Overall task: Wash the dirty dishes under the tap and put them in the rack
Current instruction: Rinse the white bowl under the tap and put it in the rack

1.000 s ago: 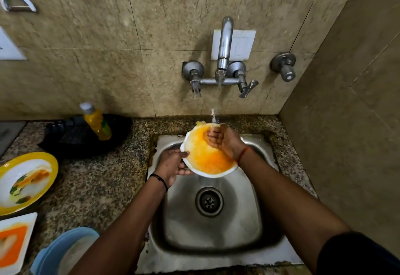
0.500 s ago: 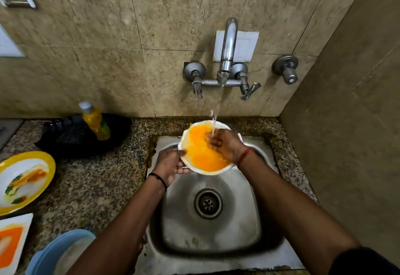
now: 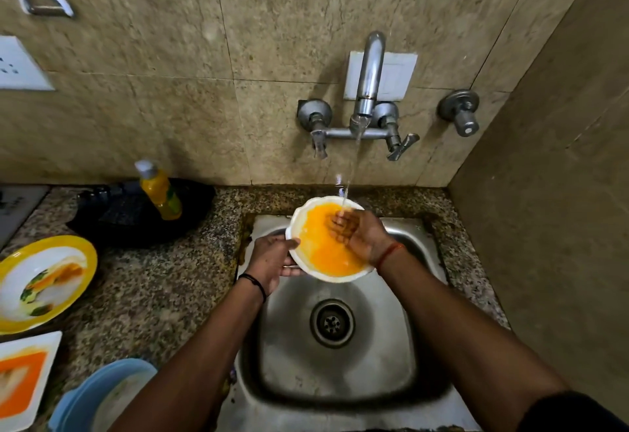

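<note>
1 white bowl [image 3: 326, 244] smeared orange sits over the steel sink [image 3: 340, 373] under 1 running tap [image 3: 369, 74]. The left hand [image 3: 272, 258] grips its rim; the right hand [image 3: 357, 234] presses flat, fingers straight, inside. 3 dirty dishes wait on the counter [image 3: 153, 288].

Black band [image 3: 253, 282] on left wrist, red thread [image 3: 389, 252] on right, dark sleeve [image 3: 575, 413].
</note>
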`<state>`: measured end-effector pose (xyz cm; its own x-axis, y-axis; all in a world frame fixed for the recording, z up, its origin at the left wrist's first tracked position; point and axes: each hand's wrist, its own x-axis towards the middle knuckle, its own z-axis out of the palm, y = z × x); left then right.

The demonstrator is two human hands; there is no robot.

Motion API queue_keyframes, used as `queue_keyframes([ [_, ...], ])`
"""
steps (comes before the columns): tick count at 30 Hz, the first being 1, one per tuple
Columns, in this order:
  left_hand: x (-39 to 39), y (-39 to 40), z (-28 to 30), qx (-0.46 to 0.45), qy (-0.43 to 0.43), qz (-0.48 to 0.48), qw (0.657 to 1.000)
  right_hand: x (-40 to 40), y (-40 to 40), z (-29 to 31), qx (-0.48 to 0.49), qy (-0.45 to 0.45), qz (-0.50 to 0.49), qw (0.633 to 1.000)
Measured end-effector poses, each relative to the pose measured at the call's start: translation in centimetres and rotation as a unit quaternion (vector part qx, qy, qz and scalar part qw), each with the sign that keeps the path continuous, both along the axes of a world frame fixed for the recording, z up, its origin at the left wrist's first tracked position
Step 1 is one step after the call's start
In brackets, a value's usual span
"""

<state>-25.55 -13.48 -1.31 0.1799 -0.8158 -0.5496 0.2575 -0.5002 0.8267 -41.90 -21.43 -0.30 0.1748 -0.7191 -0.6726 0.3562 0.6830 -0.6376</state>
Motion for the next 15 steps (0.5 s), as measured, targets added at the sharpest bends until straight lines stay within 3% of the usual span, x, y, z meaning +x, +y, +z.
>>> queue_keyframes([
  [3, -0.4, -0.3, -0.1, 0.003, 0.003, -0.010, 1.000, 1.2, 0.1, 0.1, -0.016, -0.047, -0.026, 0.998],
  [5, -0.6, -0.5, 0.1, 0.005, 0.002, -0.011, 1.000, 1.8, 1.3, 0.2, 0.010, -0.068, 0.059, 0.996],
  [6, -0.5, -0.6, 0.3, 0.005, -0.002, -0.007, 1.000, 1.8, 1.9, 0.4, 0.019, -0.035, 0.132, 0.990],
  [8, -0.3, -0.6, 0.4, 0.007, -0.016, -0.002, 1.000, 0.9, 2.3, 1.0, 0.007, 0.120, 0.278, 0.953],
  [10, -0.2, -0.4, 0.3, 0.002, -0.019, -0.006, 1.000, 0.1, 2.0, 2.1, -0.043, 0.292, 0.368, 0.882],
  [11, -0.2, -0.3, 0.3, 0.000, -0.014, -0.011, 1.000, -0.3, 1.5, 2.5, -0.095, 0.396, 0.394, 0.824],
  [13, -0.2, -0.2, 0.2, -0.002, -0.008, -0.016, 1.000, -0.8, 0.8, 3.1, -0.210, 0.624, 0.413, 0.629],
  [14, -0.2, -0.3, 0.1, -0.002, -0.006, -0.014, 1.000, -0.9, 0.8, 3.5, -0.242, 0.670, 0.421, 0.561],
  [15, -0.2, -0.3, 0.0, -0.003, -0.004, -0.013, 1.000, -0.8, 0.9, 3.7, -0.243, 0.669, 0.451, 0.539],
])
